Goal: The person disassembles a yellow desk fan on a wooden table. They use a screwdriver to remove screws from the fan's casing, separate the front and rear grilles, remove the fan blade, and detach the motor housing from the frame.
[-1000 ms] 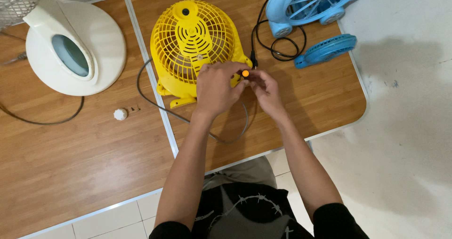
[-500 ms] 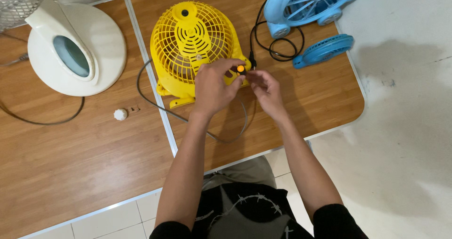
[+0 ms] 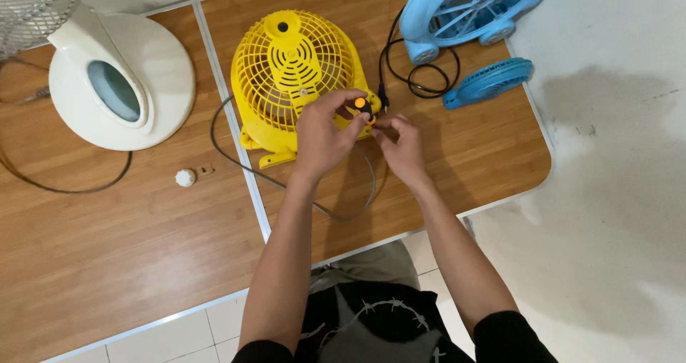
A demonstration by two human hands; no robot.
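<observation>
A yellow fan lies grille-up on the wooden table. My left hand is closed around a small screwdriver with an orange-capped handle, held upright at the fan's lower right corner. My right hand is just to its right, fingertips pinched together at the tool's lower part beside the fan's edge. The tool's tip and what it touches are hidden by my fingers.
A white fan base and a wire grille sit at the far left. A blue fan, a blue grille part and a coiled black cable lie far right. A white knob lies mid-table, and a grey cord loops under my arms.
The orange-capped tool and my left hand have shifted slightly up toward the fan's corner. My right fingers slid from the handle's top down to its lower part.
</observation>
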